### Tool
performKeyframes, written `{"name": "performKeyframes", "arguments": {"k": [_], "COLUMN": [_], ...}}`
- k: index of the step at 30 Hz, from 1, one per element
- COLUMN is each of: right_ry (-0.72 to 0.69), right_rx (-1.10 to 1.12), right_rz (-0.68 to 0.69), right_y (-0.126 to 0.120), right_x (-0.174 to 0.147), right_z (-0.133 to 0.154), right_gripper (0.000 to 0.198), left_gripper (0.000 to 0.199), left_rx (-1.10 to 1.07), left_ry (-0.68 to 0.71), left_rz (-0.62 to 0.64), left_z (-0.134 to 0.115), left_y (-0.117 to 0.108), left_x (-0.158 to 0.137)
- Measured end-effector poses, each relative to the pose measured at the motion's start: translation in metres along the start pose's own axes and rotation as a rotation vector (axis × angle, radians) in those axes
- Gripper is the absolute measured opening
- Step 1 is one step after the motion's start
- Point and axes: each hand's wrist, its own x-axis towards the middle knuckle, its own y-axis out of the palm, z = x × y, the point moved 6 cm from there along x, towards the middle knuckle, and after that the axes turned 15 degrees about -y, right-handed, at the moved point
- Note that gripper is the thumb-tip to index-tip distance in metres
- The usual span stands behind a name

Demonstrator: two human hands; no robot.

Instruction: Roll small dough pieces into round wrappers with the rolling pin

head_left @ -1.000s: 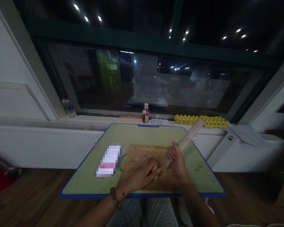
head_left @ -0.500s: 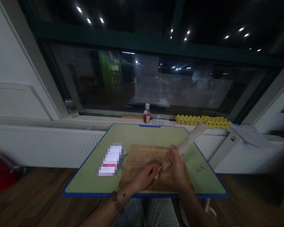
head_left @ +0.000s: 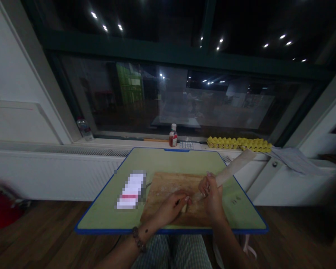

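A wooden cutting board [head_left: 159,198] dusted with white powder lies in front of me. My left hand [head_left: 176,203] is low over its middle, fingers curled around a small pale piece of dough [head_left: 184,208], mostly covered by them. My right hand [head_left: 211,192] is closed around a pale rolling pin [head_left: 235,166], which slants up and away to the right past the board's edge. The pin's near end points toward my left fingertips, with a narrow gap between.
The board rests on a green folding table [head_left: 117,220] with a blue rim. A phone with a blurred screen [head_left: 131,190] lies left of the board. On the windowsill stand a small bottle [head_left: 173,136], a yellow egg tray [head_left: 238,143] and a water bottle [head_left: 84,130].
My right hand and the rolling pin have shifted slightly right, away from my left hand, and the pin lies at a flatter slant. My left hand stays nearly in place.
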Motion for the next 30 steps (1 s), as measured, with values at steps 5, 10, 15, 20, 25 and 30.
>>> {"name": "performKeyframes", "arguments": {"k": [5, 10, 15, 20, 25, 30], "right_ry": [-0.033, -0.037, -0.081, -0.063, -0.043, 0.037], "right_rx": [-0.054, -0.084, -0.101, -0.212, -0.285, -0.418], "right_rz": [-0.04, -0.074, -0.102, -0.077, -0.027, 0.02], "right_y": [-0.013, -0.026, -0.033, -0.037, -0.032, -0.026], "right_x": [0.001, 0.0, -0.002, -0.009, -0.016, -0.012], "right_z": [-0.004, -0.012, -0.014, -0.015, -0.009, -0.011], "right_gripper": [0.043, 0.042, 0.043, 0.046, 0.048, 0.046], "left_gripper": [0.044, 0.044, 0.064, 0.06, 0.048, 0.042], "left_rx": [0.108, 0.407, 0.704, 0.741, 0.554, 0.422], "left_ry": [-0.007, -0.122, -0.375, -0.445, -0.276, -0.183], "left_rz": [-0.004, -0.374, -0.408, -0.367, -0.294, -0.227], "left_z": [0.003, 0.007, -0.009, -0.018, -0.007, 0.012], "left_y": [-0.014, -0.034, -0.016, -0.008, -0.024, -0.032], "left_x": [-0.003, -0.018, -0.017, -0.008, -0.004, 0.007]}}
